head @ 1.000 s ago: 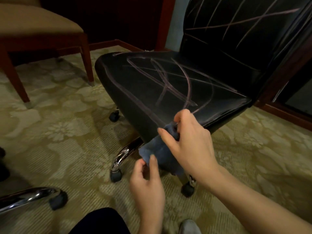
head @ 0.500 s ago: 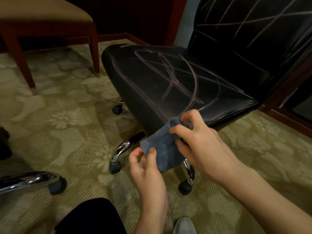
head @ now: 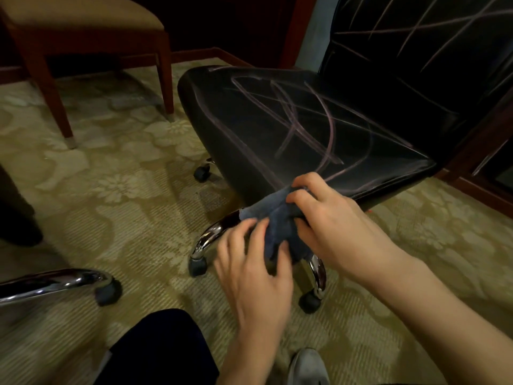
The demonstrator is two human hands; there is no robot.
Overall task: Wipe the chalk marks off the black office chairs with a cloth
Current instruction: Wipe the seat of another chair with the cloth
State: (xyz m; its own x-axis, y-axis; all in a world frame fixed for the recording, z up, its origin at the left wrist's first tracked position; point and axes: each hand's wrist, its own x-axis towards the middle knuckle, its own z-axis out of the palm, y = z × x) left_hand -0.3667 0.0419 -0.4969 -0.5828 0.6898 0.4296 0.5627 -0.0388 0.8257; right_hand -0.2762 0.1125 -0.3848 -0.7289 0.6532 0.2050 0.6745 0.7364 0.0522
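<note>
— What are the hands up to?

— The right hand (head: 333,218) has its fingers curled over the top of a blue-grey cloth (head: 277,218) and pinches it, just in front of the near edge of the black chair seat (head: 291,129). The left hand (head: 255,262) is lower, with the thumb and fingertips closed on the hanging part of the same cloth. It looks as if the cloth is being bunched or refolded between them.

— How will that cloth behave?

— Soft and limp, I'd say. It droops and creases wherever it isn't held, so it weighs next to nothing and won't slip from a pinch. To my eye the best hold is a wad in the palm with flat fingers behind it, so pressure spreads over the seat.

— And the chair?

— The seat looks like smooth, slightly shiny leather or vinyl, crossed with pale chalk lines (head: 327,126). The backrest (head: 416,51) carries more of them. No part looks wiped yet. A slick surface should let the chalk go easily, though I can't tell how firm the padding is.

— Anything to watch for?

— The chair stands on small wheels (head: 197,266) at the ends of chrome legs (head: 211,236), on patterned carpet (head: 111,190). A hard push could roll it, so the spare hand may need to steady the seat edge. A wooden chair (head: 83,23) stands well apart to the left, and another chrome leg (head: 52,282) shows at the left edge.
</note>
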